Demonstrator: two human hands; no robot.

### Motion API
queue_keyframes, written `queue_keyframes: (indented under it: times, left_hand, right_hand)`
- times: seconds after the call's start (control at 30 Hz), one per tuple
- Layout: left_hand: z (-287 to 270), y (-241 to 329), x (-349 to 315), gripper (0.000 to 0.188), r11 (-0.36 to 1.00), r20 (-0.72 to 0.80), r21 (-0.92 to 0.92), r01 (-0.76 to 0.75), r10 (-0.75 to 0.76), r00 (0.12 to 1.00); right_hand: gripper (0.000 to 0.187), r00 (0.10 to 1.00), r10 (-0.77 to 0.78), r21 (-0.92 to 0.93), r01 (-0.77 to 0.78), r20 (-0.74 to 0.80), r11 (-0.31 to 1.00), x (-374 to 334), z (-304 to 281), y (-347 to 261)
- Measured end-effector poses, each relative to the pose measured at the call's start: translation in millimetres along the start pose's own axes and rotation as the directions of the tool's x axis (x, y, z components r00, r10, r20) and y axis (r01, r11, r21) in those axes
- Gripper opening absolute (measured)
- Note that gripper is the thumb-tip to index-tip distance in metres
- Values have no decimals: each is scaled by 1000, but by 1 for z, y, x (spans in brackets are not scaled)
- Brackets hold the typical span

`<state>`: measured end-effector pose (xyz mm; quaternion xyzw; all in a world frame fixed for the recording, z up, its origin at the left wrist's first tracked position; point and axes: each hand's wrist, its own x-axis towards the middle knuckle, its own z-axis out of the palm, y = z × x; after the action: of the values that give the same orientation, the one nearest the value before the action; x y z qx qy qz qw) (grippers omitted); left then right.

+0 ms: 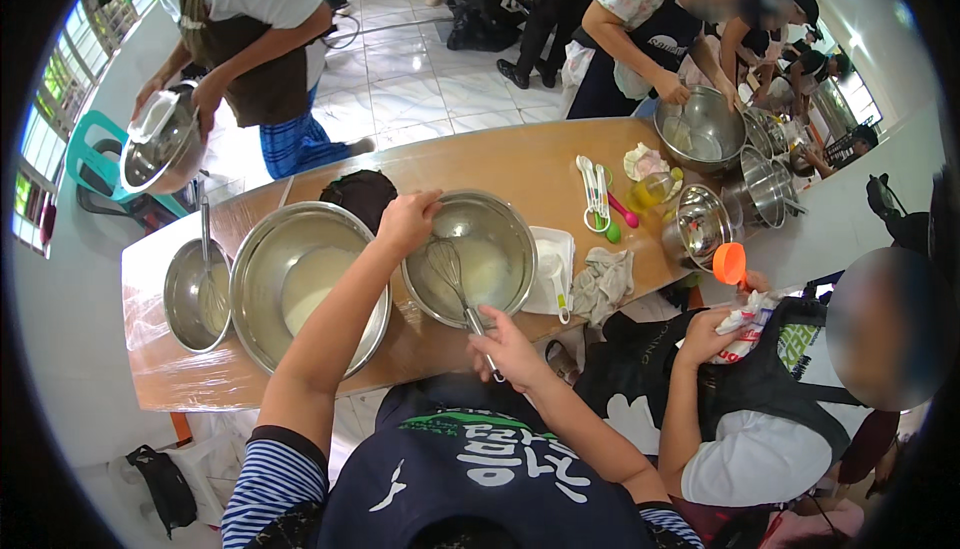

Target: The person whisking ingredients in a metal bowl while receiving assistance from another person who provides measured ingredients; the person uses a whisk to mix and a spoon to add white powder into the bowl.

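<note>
My left hand (pixel 408 221) grips the far left rim of a steel mixing bowl (pixel 522 234). Inside that bowl is a pale, whitish mixture (pixel 488 271). In my right hand (pixel 508 349), at the near side of the bowl, is the handle of a balloon whisk (pixel 447 267), its wire loops down in the bowl. Just left, partly behind my left forearm, stands a larger steel bowl (pixel 252 267) with a pale cream batter (pixel 315 284). Beyond it a smaller bowl (pixel 180 289) has another whisk (pixel 207 239) leaning in it.
A white tray (pixel 552 249) and a crumpled cloth (pixel 603 284) lie right of my bowl. Measuring spoons (pixel 597 194), an oil bottle (pixel 652 191) and several steel bowls (pixel 700 224) stand farther right. Co-workers stand across the table (pixel 480 154) and at my right, one holding an orange scoop (pixel 729 263).
</note>
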<state>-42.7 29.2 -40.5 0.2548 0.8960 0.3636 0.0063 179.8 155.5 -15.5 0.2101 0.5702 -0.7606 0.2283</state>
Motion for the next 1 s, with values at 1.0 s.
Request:
queue_keyframes:
  times: [1.0]
  left_hand:
    - [0, -9, 3, 24, 976, -66, 218, 13, 1, 998]
  right_hand:
    - [18, 821, -130, -200, 20, -556, 980, 53, -147, 59]
